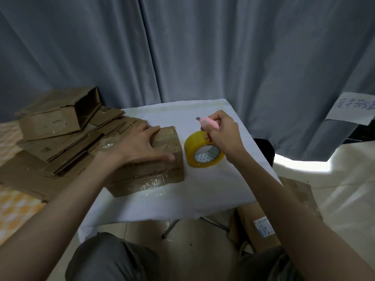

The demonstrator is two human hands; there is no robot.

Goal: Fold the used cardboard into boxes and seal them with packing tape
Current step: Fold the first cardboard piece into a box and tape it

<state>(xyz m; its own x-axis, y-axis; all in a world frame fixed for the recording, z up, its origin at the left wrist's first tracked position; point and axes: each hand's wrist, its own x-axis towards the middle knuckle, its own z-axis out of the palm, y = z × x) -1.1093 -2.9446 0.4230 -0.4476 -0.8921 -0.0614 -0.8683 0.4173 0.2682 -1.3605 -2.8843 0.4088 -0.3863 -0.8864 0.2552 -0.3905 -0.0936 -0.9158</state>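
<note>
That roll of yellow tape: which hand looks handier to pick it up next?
Probably the right hand. It hovers directly over the tape roll, though its grip is full with a pink cutter that it would need to put down. The left hand lies flat on the box, steadying it.

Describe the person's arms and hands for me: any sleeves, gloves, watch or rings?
Both forearms are bare all the way to the bottom edge of the picture, so no sleeves show. The left hand and right hand wear no gloves. No watch, bracelet or ring is visible on either wrist or on the fingers that show.
</note>
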